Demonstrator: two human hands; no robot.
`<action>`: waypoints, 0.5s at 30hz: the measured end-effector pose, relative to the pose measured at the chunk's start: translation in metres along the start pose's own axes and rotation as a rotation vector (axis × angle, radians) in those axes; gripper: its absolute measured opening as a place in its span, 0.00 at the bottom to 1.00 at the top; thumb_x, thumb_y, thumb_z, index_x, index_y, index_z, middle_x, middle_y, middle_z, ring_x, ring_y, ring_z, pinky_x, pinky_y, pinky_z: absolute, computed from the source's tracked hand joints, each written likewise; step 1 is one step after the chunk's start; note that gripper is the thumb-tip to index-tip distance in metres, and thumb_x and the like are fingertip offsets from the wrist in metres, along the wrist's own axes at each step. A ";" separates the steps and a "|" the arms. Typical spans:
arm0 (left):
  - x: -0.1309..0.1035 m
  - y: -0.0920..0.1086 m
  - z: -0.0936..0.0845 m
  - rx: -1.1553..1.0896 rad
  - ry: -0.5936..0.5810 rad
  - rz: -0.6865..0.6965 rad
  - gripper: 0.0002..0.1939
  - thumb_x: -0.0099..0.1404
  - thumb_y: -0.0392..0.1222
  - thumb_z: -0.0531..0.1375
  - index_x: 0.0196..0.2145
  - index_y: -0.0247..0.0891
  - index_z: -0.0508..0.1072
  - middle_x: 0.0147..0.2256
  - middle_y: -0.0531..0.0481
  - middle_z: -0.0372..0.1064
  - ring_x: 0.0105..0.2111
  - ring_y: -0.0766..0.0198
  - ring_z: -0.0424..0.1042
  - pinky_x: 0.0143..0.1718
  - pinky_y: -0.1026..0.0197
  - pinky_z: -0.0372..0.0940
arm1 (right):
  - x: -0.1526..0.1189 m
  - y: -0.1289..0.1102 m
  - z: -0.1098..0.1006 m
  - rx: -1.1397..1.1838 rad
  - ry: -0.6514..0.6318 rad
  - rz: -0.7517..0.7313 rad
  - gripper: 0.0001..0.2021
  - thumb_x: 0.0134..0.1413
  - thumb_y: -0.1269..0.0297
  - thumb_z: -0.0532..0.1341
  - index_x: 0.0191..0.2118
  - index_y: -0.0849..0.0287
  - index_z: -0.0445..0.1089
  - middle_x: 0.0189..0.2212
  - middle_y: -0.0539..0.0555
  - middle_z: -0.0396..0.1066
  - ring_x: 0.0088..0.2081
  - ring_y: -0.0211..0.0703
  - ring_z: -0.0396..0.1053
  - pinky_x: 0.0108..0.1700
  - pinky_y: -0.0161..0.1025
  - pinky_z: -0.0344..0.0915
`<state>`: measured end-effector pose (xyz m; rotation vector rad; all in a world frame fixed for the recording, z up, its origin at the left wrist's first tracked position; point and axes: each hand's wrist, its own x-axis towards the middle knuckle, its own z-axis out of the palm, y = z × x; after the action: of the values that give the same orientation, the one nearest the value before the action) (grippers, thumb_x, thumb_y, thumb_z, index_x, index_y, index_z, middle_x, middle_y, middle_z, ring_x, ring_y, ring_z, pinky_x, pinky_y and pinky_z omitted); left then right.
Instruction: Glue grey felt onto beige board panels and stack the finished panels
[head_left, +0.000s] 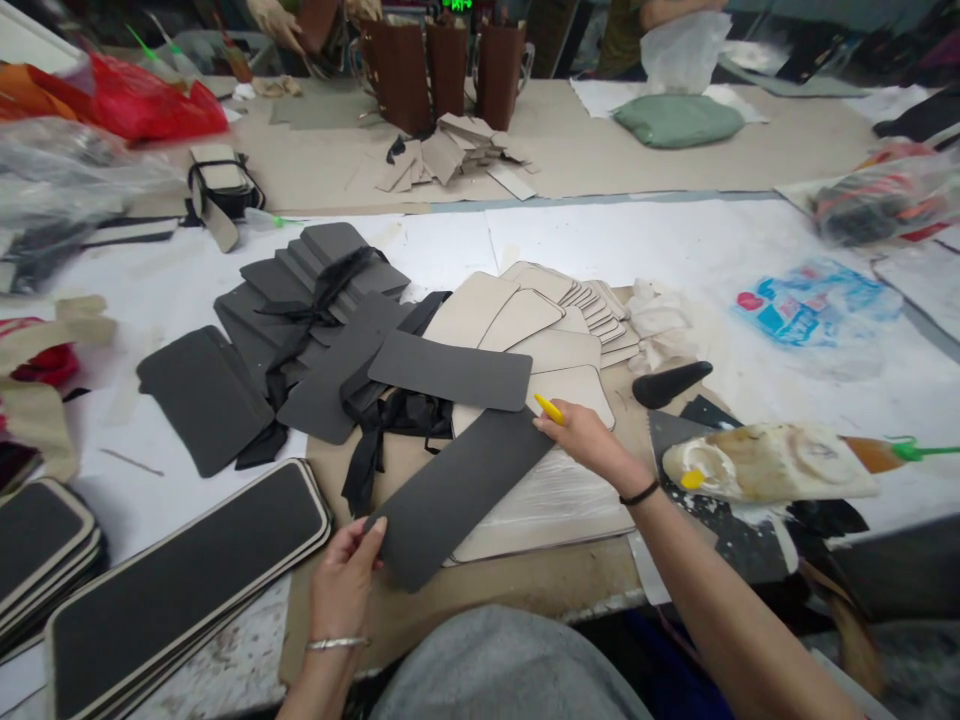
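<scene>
A long dark grey panel slants across the front middle of the work surface. Its lower left end is pinched between the thumb and fingers of my left hand. My right hand is closed at the panel's upper right end, with a yellow tool in its fingers. Just behind lies another dark grey panel, partly over fanned beige panels. Black fabric strips lie among more dark grey panels to the left.
Stacked dark panels with beige edges lie front left. At right are a black cone-shaped object and a glue-smeared bottle. Brown boxes and beige scraps stand farther back. Another person's hand shows at the top.
</scene>
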<state>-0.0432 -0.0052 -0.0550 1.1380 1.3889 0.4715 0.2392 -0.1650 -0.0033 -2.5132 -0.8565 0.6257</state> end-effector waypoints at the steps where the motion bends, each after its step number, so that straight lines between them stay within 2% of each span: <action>1: 0.002 0.005 -0.001 -0.005 0.001 0.032 0.26 0.37 0.56 0.67 0.31 0.35 0.73 0.25 0.54 0.68 0.22 0.71 0.61 0.22 0.67 0.57 | -0.007 0.000 -0.008 0.022 0.024 -0.014 0.09 0.53 0.59 0.54 0.29 0.57 0.64 0.23 0.50 0.66 0.26 0.39 0.63 0.29 0.34 0.53; 3: 0.003 0.014 -0.002 -0.001 -0.032 0.073 0.25 0.39 0.56 0.67 0.32 0.35 0.73 0.25 0.54 0.68 0.22 0.71 0.60 0.23 0.67 0.57 | -0.027 0.008 -0.018 0.079 0.088 0.006 0.09 0.51 0.57 0.54 0.27 0.57 0.63 0.21 0.49 0.65 0.26 0.40 0.63 0.29 0.35 0.54; 5: 0.000 0.019 0.000 0.052 -0.126 0.083 0.25 0.40 0.57 0.66 0.31 0.35 0.74 0.24 0.54 0.68 0.22 0.70 0.61 0.23 0.66 0.58 | -0.053 0.023 -0.018 0.152 0.170 0.082 0.11 0.50 0.55 0.54 0.26 0.56 0.63 0.21 0.49 0.65 0.25 0.41 0.63 0.29 0.36 0.56; 9: -0.014 0.020 0.016 0.276 -0.327 0.071 0.24 0.39 0.60 0.63 0.26 0.36 0.75 0.20 0.53 0.67 0.22 0.66 0.62 0.25 0.63 0.60 | -0.110 0.066 0.014 0.265 0.288 0.260 0.15 0.48 0.49 0.55 0.27 0.56 0.65 0.22 0.52 0.68 0.26 0.44 0.66 0.31 0.39 0.60; 12: -0.020 0.016 0.033 0.378 -0.362 0.087 0.24 0.38 0.61 0.62 0.23 0.37 0.74 0.19 0.53 0.66 0.23 0.64 0.63 0.27 0.62 0.60 | -0.140 0.091 0.041 0.291 0.311 0.346 0.15 0.48 0.49 0.55 0.28 0.56 0.67 0.24 0.54 0.71 0.29 0.48 0.68 0.33 0.41 0.62; 15: -0.017 0.012 0.049 0.412 -0.373 0.140 0.24 0.40 0.62 0.60 0.22 0.37 0.73 0.18 0.54 0.65 0.22 0.65 0.62 0.26 0.63 0.58 | -0.150 0.105 0.050 0.289 0.352 0.431 0.15 0.48 0.49 0.55 0.29 0.56 0.67 0.26 0.54 0.71 0.30 0.49 0.69 0.34 0.42 0.62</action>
<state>0.0022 -0.0307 -0.0462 1.5748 1.1061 0.0575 0.1549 -0.3266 -0.0558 -2.4402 -0.0885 0.3780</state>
